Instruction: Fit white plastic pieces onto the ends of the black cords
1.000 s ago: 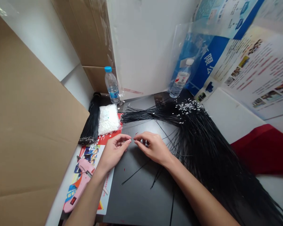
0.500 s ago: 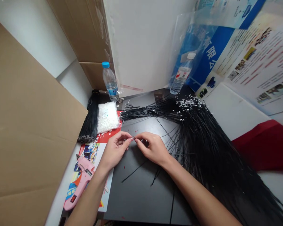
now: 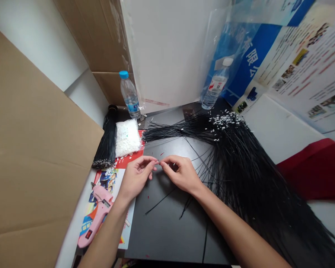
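Over the dark table, my left hand (image 3: 138, 176) and my right hand (image 3: 181, 173) meet tip to tip. The left thumb and forefinger pinch a tiny pale piece (image 3: 157, 162), partly hidden by the fingers. My right thumb and forefinger close on what looks like the end of a thin black wire at that piece; the fingers cover most of it. Loose black wires run beneath and beside the right hand. To the right spreads a large heap of black wires (image 3: 245, 167), many with small white connectors (image 3: 226, 119) at their ends.
Behind my left hand sits a bag of small white pieces (image 3: 127, 138), beside a bundle of black wires (image 3: 106, 137). A pink glue gun (image 3: 99, 212) lies on printed paper (image 3: 124, 238). Two water bottles (image 3: 131, 100) stand at the back. Cardboard (image 3: 39, 149) borders the left; red cloth (image 3: 315, 169) lies right.
Both hands stay pinched together at nearly the same spot, with only slight finger movement. The whole view has shifted a little.
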`<state>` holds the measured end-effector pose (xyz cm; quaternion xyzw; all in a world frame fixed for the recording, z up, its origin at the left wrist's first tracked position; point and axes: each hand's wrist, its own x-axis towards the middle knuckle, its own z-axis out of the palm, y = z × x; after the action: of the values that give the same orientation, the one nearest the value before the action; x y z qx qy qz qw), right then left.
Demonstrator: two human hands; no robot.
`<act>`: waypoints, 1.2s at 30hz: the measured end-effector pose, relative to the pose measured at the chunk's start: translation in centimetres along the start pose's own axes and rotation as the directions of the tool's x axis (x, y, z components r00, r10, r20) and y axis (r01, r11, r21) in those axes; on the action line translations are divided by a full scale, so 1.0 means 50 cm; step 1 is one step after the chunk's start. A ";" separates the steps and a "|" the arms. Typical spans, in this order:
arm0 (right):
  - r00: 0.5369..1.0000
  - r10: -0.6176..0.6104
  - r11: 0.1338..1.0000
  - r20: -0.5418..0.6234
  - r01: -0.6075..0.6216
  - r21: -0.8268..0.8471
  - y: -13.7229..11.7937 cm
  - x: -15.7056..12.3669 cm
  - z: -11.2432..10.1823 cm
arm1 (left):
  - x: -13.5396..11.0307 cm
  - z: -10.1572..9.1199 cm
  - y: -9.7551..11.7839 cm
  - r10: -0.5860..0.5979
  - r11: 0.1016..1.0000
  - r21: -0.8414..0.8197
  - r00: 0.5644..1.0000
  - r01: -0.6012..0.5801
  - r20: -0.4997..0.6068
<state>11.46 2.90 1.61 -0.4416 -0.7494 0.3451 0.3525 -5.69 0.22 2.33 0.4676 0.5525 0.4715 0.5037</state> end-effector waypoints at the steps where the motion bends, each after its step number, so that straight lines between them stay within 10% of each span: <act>1: 1.000 0.017 1.000 0.005 -0.017 0.024 0.000 0.000 0.000 | 0.000 -0.001 -0.001 -0.006 1.000 -0.009 1.000 0.006 0.001; 36: 0.979 -0.202 0.974 -0.012 0.200 -0.105 0.009 -0.007 -0.005 | 0.000 -0.007 -0.003 -0.122 0.989 -0.073 0.990 0.127 0.068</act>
<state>12.00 2.81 1.32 -0.3851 -0.8029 0.2636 0.3709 -6.06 0.18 2.20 0.4270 0.5457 0.4451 0.5673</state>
